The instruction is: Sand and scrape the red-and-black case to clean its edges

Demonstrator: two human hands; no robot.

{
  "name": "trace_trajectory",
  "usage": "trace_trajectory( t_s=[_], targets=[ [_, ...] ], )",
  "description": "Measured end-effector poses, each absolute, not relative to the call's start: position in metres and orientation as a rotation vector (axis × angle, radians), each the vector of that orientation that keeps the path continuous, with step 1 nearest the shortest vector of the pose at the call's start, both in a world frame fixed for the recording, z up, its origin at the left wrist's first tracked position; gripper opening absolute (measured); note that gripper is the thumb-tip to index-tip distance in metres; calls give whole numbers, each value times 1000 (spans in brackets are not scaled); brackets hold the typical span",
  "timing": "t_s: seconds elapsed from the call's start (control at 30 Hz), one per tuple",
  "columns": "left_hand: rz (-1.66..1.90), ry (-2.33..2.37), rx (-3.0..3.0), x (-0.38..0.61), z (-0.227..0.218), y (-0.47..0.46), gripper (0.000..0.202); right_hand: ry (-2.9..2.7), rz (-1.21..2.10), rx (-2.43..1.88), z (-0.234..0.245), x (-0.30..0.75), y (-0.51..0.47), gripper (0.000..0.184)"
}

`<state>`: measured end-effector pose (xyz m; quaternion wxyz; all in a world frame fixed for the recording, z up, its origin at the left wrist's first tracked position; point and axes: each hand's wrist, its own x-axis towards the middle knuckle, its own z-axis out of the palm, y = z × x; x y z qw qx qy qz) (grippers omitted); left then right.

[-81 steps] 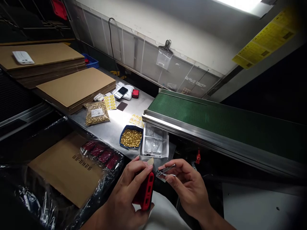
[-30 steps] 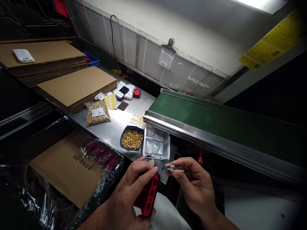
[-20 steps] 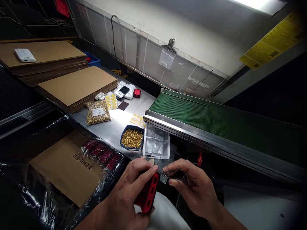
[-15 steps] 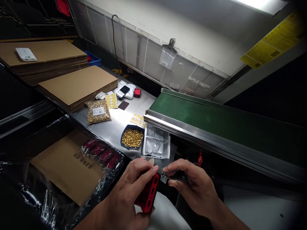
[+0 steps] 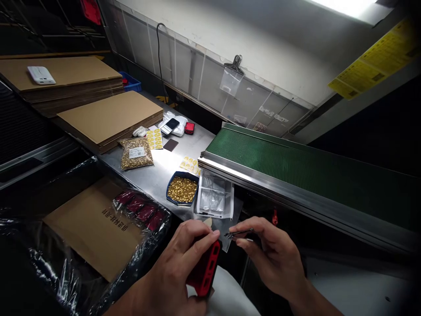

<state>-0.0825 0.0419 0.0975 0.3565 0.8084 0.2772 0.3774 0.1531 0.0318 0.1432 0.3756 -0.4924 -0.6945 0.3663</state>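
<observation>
My left hand [image 5: 179, 254] is closed around a red power bank [image 5: 210, 268] with a row of ports along its edge, tilted up at the bottom middle. The fingers hide much of its body. To its right, my right hand [image 5: 272, 252] pinches dark metal tweezers [image 5: 238, 233], their tips pointing left, a short way off the power bank's top end. Whether anything sits between the tips is too small to tell. Beyond the hands is a blue tray [image 5: 169, 198] of small gold-coloured pieces, beside a white box [image 5: 232, 206] with clear plastic bags in it.
A green conveyor belt [image 5: 263, 151] runs along the right. On the left are cardboard stacks [image 5: 112, 114], a bag of gold pieces [image 5: 136, 153], sticker sheets [image 5: 154, 138] and a plastic-lined carton [image 5: 95, 228] holding wrapped dark red items. A white device [image 5: 41, 75] lies on the rear stack.
My right hand has drawn the tweezers slightly right, away from the power bank's end. My left hand still holds the power bank. The view has shifted a little.
</observation>
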Motion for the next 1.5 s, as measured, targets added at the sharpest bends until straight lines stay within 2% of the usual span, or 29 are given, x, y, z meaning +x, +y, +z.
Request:
trace_trajectory(
  t_s=[0.53,0.7,0.83,1.1,1.23,1.4,1.5],
  targets=[
    [976,668,2117,-83,90,39,94,-1930,988,-1179,147,151,33,25],
    [981,706,2045,-83,87,37,94,-1651,968,-1228,137,149,26,23],
    [1007,766,2035,-83,85,34,94,-1474,1082,-1227,132,142,18,19],
    [997,792,1996,-83,86,33,94,-1500,1245,-1086,138,135,2,23],
    [983,804,1882,-82,87,31,95,-1201,1327,-1017,136,134,-6,23],
    [966,861,1808,-81,87,30,100,-1165,1255,-1174,120,139,-4,26],
    [901,1007,1719,-79,85,33,93,-1274,1119,-1361,86,146,4,26]
  ],
)
